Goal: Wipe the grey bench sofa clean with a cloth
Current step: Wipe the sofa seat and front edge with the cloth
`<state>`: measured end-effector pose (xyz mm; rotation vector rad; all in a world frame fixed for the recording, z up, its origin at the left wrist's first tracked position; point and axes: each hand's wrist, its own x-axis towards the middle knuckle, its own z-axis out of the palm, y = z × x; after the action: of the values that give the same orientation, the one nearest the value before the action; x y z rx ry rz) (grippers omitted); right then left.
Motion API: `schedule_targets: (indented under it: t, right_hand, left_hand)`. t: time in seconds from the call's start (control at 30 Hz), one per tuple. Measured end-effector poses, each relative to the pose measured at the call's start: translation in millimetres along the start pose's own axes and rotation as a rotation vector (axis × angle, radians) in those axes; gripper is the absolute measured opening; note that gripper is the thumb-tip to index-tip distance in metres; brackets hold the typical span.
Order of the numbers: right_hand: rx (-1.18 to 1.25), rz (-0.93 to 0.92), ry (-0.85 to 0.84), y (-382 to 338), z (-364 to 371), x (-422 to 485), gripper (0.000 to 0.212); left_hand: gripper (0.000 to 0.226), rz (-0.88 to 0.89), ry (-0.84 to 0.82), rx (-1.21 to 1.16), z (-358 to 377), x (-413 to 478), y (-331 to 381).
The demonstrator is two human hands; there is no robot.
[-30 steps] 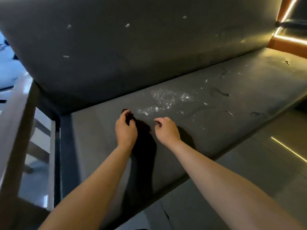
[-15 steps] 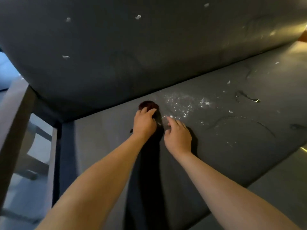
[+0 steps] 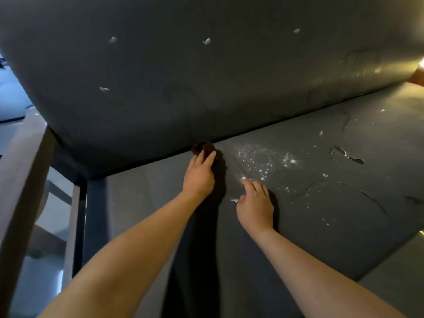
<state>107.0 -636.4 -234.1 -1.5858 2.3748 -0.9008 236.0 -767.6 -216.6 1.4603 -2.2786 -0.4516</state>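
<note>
Bench [image 3: 321,237] is plain dark grey all over, backrest [image 3: 229,92] too, peppered with white specks [image 3: 257,157] and some whitish flecks [image 3: 206,41], the cloth [image 3: 204,148] is dark reddish-brown, plus orange-brown trim [image 3: 419,75] far right.

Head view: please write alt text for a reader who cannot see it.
A person's left hand holds a small dark cloth at the seam of a grey upholstered bench sofa; the right hand rests on the seat beside white specks.
</note>
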Motion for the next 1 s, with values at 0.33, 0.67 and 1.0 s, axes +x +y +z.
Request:
schedule_targets:
  t: [0.33,0.67,1.0]
  right_hand:
    - [0.086,0.059,0.072,2,4,1,0.039]
    - [0.051,0.05,0.061,-1,3,0,0.037]
    - [0.039,0.023,0.073,1,7,-2,0.036]
  left_hand:
    - [0.047,-0.011,-0.056,-0.02,14,44,6]
    - [0.054,0.158,-0.015,0.126,23,20,18]
    - [0.042,0.075,0.003,-0.041,32,33,26]
